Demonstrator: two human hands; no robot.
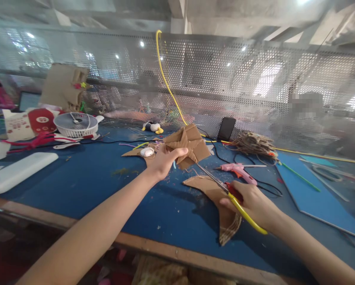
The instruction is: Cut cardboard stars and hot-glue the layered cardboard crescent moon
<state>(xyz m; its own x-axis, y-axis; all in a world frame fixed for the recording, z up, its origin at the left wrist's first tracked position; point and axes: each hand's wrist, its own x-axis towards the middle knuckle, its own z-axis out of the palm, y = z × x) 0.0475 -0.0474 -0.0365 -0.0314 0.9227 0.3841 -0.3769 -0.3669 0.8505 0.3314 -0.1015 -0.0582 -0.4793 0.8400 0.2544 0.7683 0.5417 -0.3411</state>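
While a cardboard piece [193,143] bearing a star shape is pinched above the blue table [171,206] by the left hand [162,160], thumb laid across its face, yellow-handled scissors [233,198] are grasped in the right hand [251,198], blades angled toward the lower edge. Judged light and fairly stiff (though probably easily creased by a hard squeeze), it is best held by 1 hand at its left side, clear of the blades.
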